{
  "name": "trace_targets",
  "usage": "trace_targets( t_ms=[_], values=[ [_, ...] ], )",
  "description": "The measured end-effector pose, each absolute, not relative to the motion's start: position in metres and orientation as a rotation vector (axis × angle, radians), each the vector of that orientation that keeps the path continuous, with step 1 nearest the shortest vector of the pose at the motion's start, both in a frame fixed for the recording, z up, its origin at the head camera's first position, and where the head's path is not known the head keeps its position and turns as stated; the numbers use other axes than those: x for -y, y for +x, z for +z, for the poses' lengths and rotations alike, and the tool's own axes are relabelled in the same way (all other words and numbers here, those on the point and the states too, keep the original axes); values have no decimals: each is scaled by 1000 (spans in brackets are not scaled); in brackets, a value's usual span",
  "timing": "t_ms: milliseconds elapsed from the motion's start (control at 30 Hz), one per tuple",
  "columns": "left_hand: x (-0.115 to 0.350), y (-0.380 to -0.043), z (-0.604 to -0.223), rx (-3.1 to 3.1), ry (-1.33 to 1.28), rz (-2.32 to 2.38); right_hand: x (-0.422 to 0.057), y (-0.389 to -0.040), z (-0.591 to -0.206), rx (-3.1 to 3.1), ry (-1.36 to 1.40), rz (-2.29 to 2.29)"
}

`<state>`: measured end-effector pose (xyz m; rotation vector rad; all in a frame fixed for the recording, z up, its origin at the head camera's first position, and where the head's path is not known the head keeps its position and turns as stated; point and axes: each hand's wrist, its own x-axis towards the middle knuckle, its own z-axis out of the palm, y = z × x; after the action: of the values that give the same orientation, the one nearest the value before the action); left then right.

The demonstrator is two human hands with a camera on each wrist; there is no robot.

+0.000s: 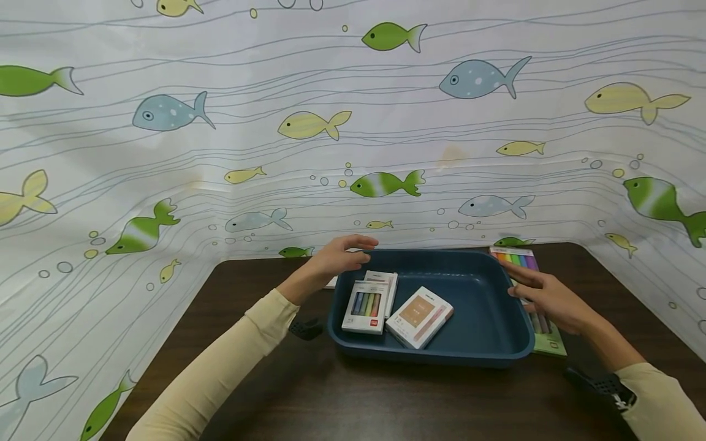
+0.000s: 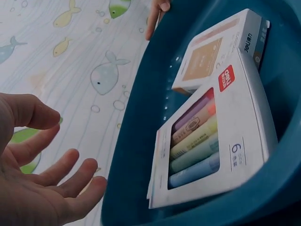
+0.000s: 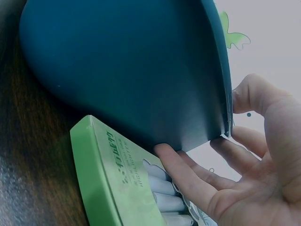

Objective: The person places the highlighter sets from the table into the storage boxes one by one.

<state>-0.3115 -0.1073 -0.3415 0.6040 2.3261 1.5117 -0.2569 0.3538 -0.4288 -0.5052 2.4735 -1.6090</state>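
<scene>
Where the dark wooden table supports it, the blue rectangular plastic tray — touched by the right hand, fingers loosely spread, perhaps for steadying; left hand apart, fingers wide — corrals three white cardboard boxes, presumably keeping them together.

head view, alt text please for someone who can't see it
A blue tray holding three white boxes is between a left hand near its far left corner and a right hand by its right side. A green pack of markers lies partly hidden beside the tray on a dark table, before a white fish-patterned backdrop.
</scene>
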Motion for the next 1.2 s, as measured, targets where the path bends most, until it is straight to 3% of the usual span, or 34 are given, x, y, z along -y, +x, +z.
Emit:
trace_targets(
  t_ms=[733,1000,1200],
  values=[
    [146,-328,-356,-2635,544,1476,-351,-256,-427,-2466,-526,-1618],
    [161,-354,-378,-2758,507,1337,-352,-255,-425,-2456,-514,-1621],
    [171,-377,-391,-2790,665,1086,-353,-257,-425,-2452,-525,-1616]
  ],
)
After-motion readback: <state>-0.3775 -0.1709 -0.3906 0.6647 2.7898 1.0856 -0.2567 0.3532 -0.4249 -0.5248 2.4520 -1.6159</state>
